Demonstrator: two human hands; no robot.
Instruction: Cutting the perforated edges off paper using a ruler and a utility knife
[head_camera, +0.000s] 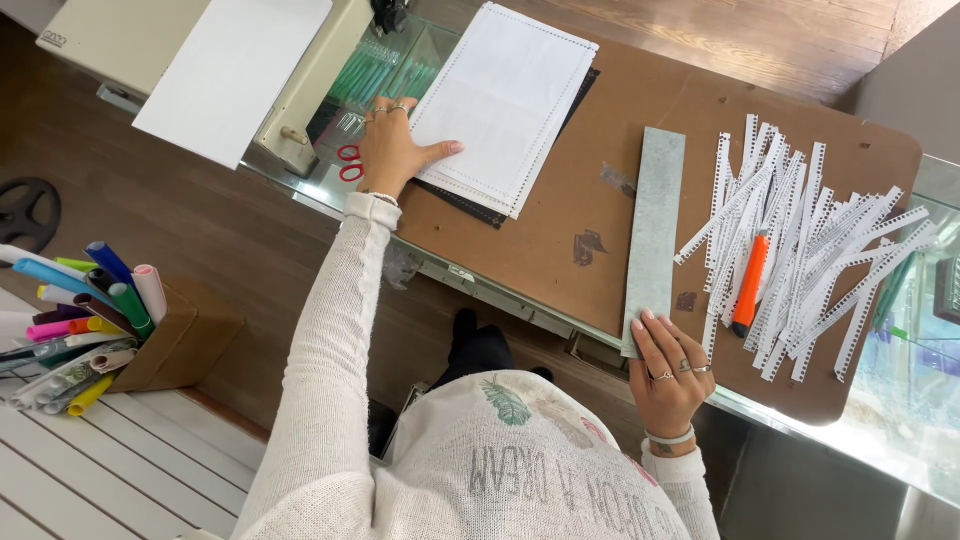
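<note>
My left hand (390, 150) lies flat at the left edge of a stack of white sheets with perforated borders (505, 100). Its thumb rests on the top sheet and its fingers are spread. The stack sits on a dark sheet on a brown board (600, 180). My right hand (668, 372) grips the near end of a long grey straightedge (655, 215), which lies lengthwise on the board. To the right of the straightedge, an orange utility knife (749, 285) lies in a pile of several white perforated strips (800, 250).
The brown board lies on a glass-topped table (900, 400). Red-handled scissors (348, 162) lie by my left wrist. A cream machine with a white sheet (230, 70) stands at the far left. A cardboard box of coloured markers (90, 320) sits on a white slatted surface at the lower left.
</note>
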